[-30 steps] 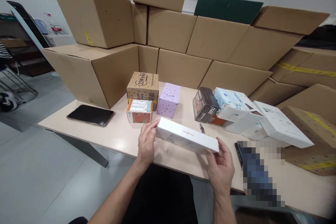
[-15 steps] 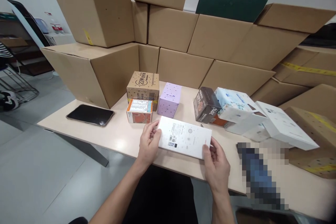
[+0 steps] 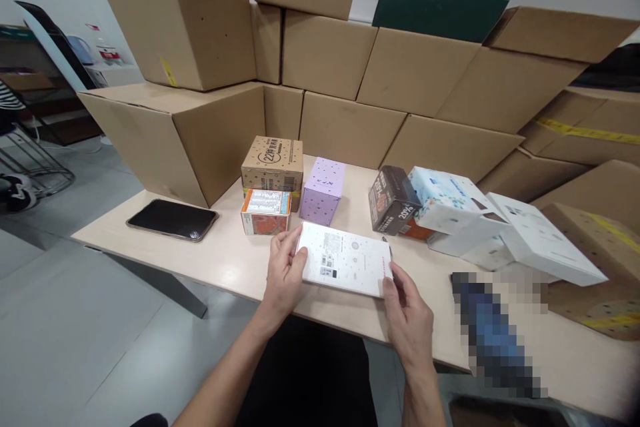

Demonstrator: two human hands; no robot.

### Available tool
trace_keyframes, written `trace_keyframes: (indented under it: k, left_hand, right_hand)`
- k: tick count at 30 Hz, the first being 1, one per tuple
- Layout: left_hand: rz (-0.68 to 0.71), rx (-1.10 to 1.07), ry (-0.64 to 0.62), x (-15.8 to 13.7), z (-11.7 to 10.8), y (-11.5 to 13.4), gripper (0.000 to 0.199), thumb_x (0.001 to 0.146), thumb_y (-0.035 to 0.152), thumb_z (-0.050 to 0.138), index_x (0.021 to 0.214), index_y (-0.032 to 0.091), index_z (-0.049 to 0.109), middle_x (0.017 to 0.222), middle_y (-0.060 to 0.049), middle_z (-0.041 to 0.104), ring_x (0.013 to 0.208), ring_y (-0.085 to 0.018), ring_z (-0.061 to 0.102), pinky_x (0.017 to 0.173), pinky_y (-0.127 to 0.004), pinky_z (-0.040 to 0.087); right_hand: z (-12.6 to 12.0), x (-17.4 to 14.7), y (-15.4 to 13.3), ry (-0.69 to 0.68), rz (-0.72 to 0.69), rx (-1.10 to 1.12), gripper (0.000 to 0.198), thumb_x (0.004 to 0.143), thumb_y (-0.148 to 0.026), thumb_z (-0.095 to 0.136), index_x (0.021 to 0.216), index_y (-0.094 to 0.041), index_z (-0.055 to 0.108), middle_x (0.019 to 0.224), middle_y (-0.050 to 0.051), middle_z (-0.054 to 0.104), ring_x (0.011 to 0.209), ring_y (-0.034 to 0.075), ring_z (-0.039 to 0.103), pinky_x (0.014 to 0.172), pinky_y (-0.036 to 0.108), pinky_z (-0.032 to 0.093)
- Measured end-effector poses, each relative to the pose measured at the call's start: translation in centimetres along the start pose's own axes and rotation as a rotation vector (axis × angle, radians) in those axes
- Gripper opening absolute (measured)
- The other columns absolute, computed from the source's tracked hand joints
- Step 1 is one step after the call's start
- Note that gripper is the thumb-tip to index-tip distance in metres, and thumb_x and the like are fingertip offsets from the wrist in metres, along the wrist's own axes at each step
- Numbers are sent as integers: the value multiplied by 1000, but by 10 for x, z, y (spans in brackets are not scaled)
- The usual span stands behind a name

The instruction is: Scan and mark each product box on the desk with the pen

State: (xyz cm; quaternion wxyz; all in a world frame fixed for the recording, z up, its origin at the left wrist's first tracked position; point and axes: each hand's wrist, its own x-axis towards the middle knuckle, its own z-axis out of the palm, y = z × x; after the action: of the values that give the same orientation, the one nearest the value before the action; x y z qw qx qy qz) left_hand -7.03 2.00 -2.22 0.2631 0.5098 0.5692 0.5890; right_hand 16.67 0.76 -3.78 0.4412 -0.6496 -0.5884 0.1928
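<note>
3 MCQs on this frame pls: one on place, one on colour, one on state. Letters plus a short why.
1. Where does the phone lie?
A. table's left end
B. on a carton
C. beside the dark box

2. Colour of the small box right of the orange one?
A. green
B. lilac
C. red

3. How is the flat white box held?
A. lying untouched
B. one hand only
C. both hands at its ends

Key:
1 A: phone lies on the table at its left end.
2 B: lilac box stands beside orange box.
3 C: left hand and right hand grip white box.

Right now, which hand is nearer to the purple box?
Left. The left hand is just below the purple box; the right hand is farther, down to its right.
</note>
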Motion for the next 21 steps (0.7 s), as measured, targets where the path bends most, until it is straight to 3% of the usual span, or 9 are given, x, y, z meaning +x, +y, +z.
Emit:
trace_keyframes:
  k: [4,8,11,14,17,21]
  left_hand:
    - [-9,41,-29,0,1,0,47,93,26,50,140,24,52,124,-9,53,116,-24,53,102,-41,45]
    - [5,74,-38,-1,2,-1,51,92,23,49,143,23,47,130,-10,52,122,-25,51,107,-45,43]
    - [50,112,-49,-2,2,-3,49,93,24,48,143,21,46,130,-11,51,126,-25,48,110,-47,41]
    - [84,166,-48,-3,3,-3,41,96,28,47,135,19,55,127,-12,49,127,-26,49,112,-46,41]
    - [110,217,-44,-5,5,0,35,97,31,47,125,19,63,123,-12,50,123,-25,52,110,-45,44]
    - [149,329,-79,-9,7,4,32,96,31,48,118,21,69,118,-11,54,115,-26,58,102,-44,49]
  right_hand:
    - [2,0,-4,23,-83,-56,61,94,-61,44,127,-15,66,122,15,70,112,28,65,95,40,51]
    - [1,5,-6,245,-215,-173,59,96,-57,42,114,-9,71,106,17,70,92,24,65,86,36,51]
    - [-8,14,-3,338,-190,-374,66,95,-62,40,113,-7,72,103,18,64,80,23,61,74,36,49]
    - [-20,23,0,132,-84,-604,65,94,-62,41,117,-9,71,107,19,59,79,25,60,66,36,45]
    - [-25,30,-3,-120,4,-745,48,96,-50,43,110,-14,72,103,16,59,78,24,61,65,33,42]
    - [-25,33,-9,-182,41,-784,40,97,-38,38,99,-16,72,97,14,61,74,23,62,63,33,39]
